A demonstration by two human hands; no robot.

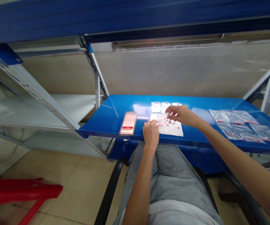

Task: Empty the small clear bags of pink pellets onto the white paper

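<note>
left hand (150, 134), right hand (180, 115) | pinching clear plastic bag (170, 128) | blue steel shelf (106, 112)

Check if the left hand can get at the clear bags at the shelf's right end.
Probably not easily: the left hand is at the white sheet, far from the bags, with the right hand and forearm crossing the way.

A storeroom, going by the blue steel shelving (116, 107).

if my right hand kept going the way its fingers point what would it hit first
probably the flat white packet at the left of the back row on the blue shelf, though the right hand may be raised enough to pass over it, depth is unclear
</note>
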